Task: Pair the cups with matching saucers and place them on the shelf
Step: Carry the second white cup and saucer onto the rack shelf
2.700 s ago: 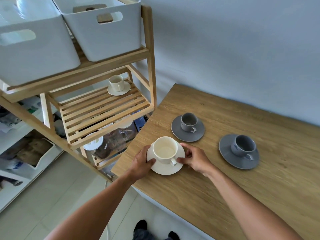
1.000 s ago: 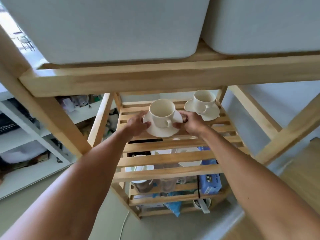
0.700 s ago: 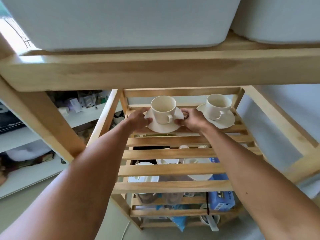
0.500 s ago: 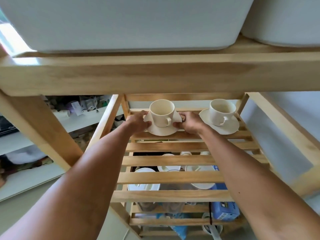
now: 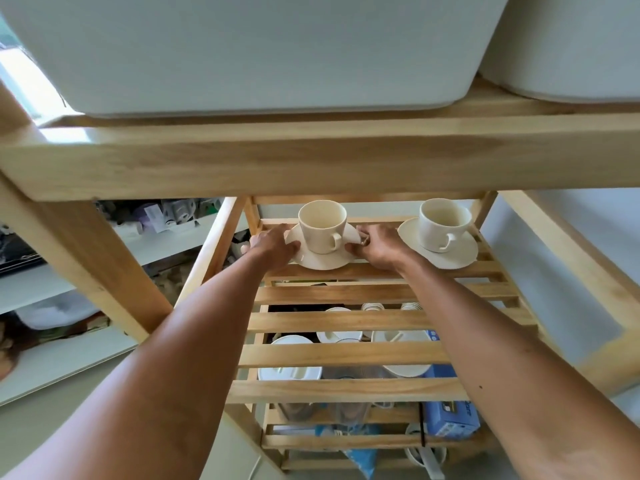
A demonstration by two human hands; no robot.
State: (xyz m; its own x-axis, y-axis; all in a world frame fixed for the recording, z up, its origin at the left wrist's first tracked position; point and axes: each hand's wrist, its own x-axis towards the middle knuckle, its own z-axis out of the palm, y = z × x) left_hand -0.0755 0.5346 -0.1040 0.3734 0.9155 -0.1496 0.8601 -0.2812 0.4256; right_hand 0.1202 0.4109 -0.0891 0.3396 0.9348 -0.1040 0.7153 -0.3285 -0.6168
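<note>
Looks like a home kitchen or pantry corner: a slatted wooden shelf rack (image 5: pixel 349 294) carrying cream cups on saucers (image 5: pixel 440 251), white storage bins (image 5: pixel 242 53) up top, lidded jars and dishes (image 5: pixel 291 372) below, and cluttered white shelves (image 5: pixel 69 271) off to the left.

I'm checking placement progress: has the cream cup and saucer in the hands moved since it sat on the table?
Yes. The held cup on its saucer is now off the table, at the slatted shelf, left of the other cream cup.

Slatted wooden shelf (image 5: pixel 346 294) — two cream saucers (image 5: pixel 323 259) (image 5: pixel 446 256) at the back
</note>
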